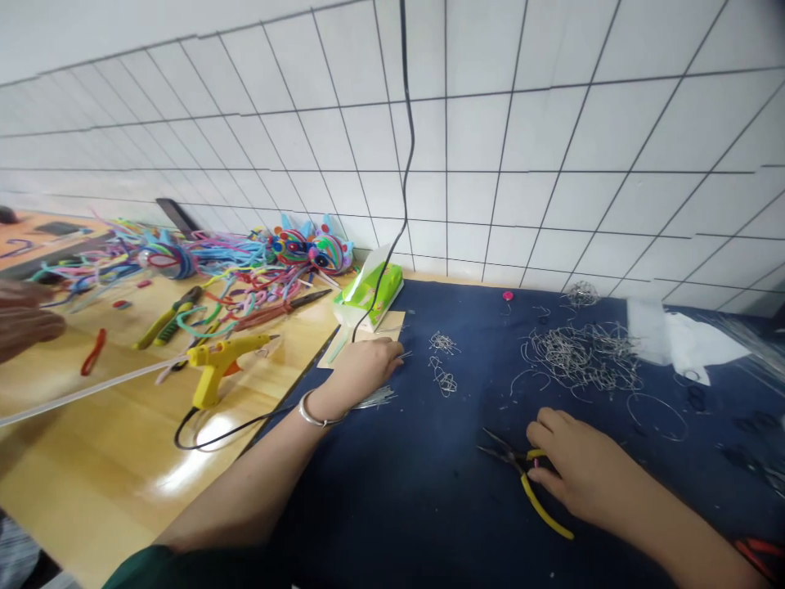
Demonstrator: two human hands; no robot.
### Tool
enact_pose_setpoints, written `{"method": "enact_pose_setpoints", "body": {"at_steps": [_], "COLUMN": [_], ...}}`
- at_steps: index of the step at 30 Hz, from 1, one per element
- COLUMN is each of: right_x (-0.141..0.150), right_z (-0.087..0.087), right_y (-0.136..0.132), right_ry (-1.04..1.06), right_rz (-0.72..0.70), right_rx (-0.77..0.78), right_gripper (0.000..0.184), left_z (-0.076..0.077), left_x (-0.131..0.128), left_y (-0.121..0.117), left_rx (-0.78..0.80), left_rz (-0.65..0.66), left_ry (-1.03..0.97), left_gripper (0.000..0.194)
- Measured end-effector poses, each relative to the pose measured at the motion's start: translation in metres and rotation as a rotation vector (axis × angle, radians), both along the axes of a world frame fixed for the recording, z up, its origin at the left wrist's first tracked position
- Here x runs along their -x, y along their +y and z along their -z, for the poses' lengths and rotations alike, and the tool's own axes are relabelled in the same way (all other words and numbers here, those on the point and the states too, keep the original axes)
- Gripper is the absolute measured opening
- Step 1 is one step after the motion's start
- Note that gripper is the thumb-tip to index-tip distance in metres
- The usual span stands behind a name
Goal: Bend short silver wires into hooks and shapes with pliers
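My left hand (361, 368), with a bracelet at the wrist, is closed low over the dark blue cloth (429, 474). Thin wire (405, 354) pokes out at its pinched fingertips. Beside that hand lies a small bunch of straight wire pieces (375, 397). My right hand (570, 462) is wrapped round one yellow handle of long-nose pliers (521, 468), whose jaws are spread and point left. Between the hands, toward the wall, are two small clusters of bent wire (443, 343). Farther right is a large tangled heap of bent wire (582, 356).
A yellow glue gun (212, 368) with its cord, green-handled pliers (168, 319) and coloured pipe cleaners (233, 254) cover the wooden table on the left. Another person's hand (28, 319) is at the far left. A green tissue pack (383, 294) stands near the tiled wall; a black cable hangs over it.
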State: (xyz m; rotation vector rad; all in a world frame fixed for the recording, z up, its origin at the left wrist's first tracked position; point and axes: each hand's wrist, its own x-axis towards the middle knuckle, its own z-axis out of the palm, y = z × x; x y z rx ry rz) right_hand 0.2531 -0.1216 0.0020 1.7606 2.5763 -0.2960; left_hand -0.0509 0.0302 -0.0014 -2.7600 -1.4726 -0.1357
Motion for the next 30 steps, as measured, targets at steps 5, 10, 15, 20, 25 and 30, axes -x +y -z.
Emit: {"method": "enact_pose_setpoints", "body": {"at_steps": [5, 10, 15, 20, 25, 30], "right_x": [0.001, 0.002, -0.002, -0.006, -0.002, -0.003], "right_z": [0.001, -0.004, -0.01, -0.011, -0.007, -0.005], "right_y": [-0.005, -0.006, -0.003, -0.001, 0.0, 0.003], "right_ry": [-0.046, -0.048, -0.01, 0.027, 0.054, 0.125], "right_rz": [-0.01, -0.049, -0.091, -0.085, -0.106, -0.018], "right_rx": [-0.015, 0.046, 0.102, 0.111, 0.118, 0.185], "right_gripper": [0.008, 0.003, 0.006, 0.008, 0.008, 0.009], "left_z": [0.006, 0.018, 0.016, 0.006, 0.004, 0.007], "left_x": [-0.021, -0.042, -0.051, -0.053, -0.058, -0.061], "left_y": [-0.014, -0.02, -0.016, -0.007, 0.002, 0.007], "left_rx": [0.093, 0.13, 0.176, 0.253, 0.283, 0.319], "left_rz": [0.162, 0.21, 0.261, 0.365, 0.403, 0.431], "left_ry": [-0.237, -0.284, -0.259, -0.217, -0.171, -0.169], "left_gripper": [0.017, 0.022, 0.025, 0.024, 0.021, 0.017]}}
